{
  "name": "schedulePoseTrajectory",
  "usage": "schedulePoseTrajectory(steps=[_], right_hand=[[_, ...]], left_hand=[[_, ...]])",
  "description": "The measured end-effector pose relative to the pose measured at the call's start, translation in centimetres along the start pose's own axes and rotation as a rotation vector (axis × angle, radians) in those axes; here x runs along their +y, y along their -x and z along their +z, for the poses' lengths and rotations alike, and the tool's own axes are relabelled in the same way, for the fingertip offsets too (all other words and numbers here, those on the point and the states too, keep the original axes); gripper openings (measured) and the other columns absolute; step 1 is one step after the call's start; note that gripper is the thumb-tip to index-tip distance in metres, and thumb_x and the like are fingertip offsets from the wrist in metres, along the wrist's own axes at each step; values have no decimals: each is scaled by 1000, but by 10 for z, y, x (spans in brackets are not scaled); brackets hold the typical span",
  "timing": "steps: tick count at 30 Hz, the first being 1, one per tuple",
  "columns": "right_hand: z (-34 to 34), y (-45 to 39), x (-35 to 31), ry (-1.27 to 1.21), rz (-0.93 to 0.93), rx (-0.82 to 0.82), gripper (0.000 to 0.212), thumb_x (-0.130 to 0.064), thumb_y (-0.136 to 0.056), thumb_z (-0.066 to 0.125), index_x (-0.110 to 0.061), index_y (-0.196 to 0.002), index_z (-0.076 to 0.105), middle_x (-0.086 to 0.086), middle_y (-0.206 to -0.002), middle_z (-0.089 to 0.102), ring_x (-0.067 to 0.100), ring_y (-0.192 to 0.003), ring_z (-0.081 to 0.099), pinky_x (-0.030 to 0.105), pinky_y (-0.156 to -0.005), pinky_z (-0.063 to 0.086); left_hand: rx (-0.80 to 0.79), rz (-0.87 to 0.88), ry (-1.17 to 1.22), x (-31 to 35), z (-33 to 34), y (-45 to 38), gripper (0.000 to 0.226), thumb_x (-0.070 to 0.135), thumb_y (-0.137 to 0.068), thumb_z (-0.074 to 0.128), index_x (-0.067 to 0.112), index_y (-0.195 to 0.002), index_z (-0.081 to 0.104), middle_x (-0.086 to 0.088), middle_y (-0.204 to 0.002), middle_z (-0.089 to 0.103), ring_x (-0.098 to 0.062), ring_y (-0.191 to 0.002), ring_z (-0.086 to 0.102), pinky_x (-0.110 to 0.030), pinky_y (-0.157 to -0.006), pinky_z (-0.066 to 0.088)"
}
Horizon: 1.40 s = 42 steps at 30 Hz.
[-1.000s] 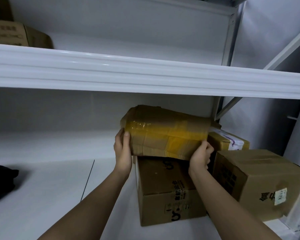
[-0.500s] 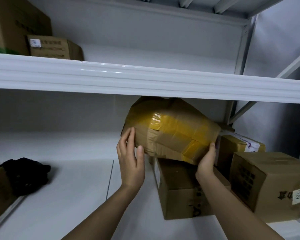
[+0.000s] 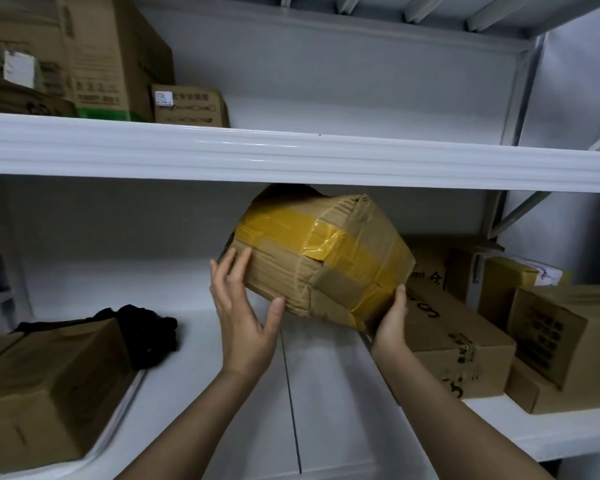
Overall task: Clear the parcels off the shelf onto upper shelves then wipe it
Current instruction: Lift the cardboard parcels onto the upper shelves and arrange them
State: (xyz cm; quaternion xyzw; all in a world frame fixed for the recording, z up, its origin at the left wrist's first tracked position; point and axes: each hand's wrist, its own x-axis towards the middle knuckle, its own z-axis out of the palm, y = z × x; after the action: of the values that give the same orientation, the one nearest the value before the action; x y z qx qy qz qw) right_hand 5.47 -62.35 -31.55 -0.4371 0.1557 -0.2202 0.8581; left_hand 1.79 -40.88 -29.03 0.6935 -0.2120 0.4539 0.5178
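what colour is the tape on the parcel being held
Yellow tape over brown cardboard, clearest in the head view.

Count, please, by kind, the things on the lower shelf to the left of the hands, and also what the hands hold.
Cardboard box: 1
Black cloth: 1
Taped parcel, held between the left hand and the right hand: 1
Total: 3

Storeroom / parcel depot: white metal shelving [image 3: 291, 157] w/ braced uprights, stacked w/ taped cardboard cartons [image 3: 111, 60], labelled parcels [image 3: 565, 337], bare grey walls.
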Motion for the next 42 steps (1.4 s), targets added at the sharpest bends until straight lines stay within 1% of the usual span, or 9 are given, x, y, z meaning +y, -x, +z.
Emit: schedulePoseTrajectory(steps=[4,11,15,18,22,32,36,39,42], right_hand=[[12,17,18,126,67,-42,89,-83,-76,37,-36,-150,21,0,-150,36,25,-133,39,45,-109,36],[18,25,22,284,201,-60,75,-67,-91,33,-25,-152,22,7,-152,34,29,-137,35,46,-114,30],[19,25,24,372,305,-131,82,-75,-86,31,-24,-150,27,10,-147,42,32,-131,43,49,-109,37],[21,27,22,437,331,-146,87,-76,-85,30,-22,-153,18,13,-147,41,34,-130,44,50,-109,37],[18,34,15,510,294,-186,86,-75,-86,29,-23,-153,16,9,-149,39,31,-134,40,48,-112,32],[2,25,-9,344,131,-273,49,-51,-98,36,-27,-141,42,5,-133,54,19,-110,52,44,-93,48],[7,28,-14,352,69,-326,56,-56,-97,33,-30,-146,35,2,-139,49,19,-118,48,45,-102,39],[14,29,-16,384,-8,-316,66,-65,-93,31,-33,-150,22,2,-149,37,25,-135,37,48,-112,30],[17,30,-22,366,-90,-305,56,-50,-100,31,-26,-149,24,4,-148,37,24,-135,36,48,-114,28]], left_hand=[[126,-48,-90,-5,-25,-7,77,65,-88,34,11,-144,31,-8,-144,30,-22,-136,29,-49,-110,27],[165,-173,-270,-11,-50,-17,53,46,-84,36,28,-131,51,10,-126,52,-13,-122,37,-32,-100,24],[110,-172,-28,-7,-50,-23,49,44,-88,43,25,-132,52,10,-122,41,11,-108,43,-12,-93,38],[165,-224,10,-1,-42,-27,41,39,-93,50,31,-133,51,11,-123,38,8,-106,44,-20,-90,41],[217,-371,-2,1,-37,-40,35,37,-97,48,33,-132,51,11,-124,36,5,-96,46,0,-77,32],[231,-875,55,-56,-44,-45,50,54,-94,34,30,-136,48,-11,-141,36,-33,-122,45,-51,-104,39],[199,-1017,116,-61,-44,-33,59,60,-92,34,29,-143,40,-9,-149,23,-36,-125,43,-56,-103,40],[162,-1063,190,-67,-45,-29,66,67,-86,36,30,-140,42,-11,-145,34,-36,-120,49,-51,-91,48],[97,-1075,224,-71,-45,-25,62,66,-89,33,35,-142,35,-7,-146,34,-32,-125,43,-48,-87,49]])
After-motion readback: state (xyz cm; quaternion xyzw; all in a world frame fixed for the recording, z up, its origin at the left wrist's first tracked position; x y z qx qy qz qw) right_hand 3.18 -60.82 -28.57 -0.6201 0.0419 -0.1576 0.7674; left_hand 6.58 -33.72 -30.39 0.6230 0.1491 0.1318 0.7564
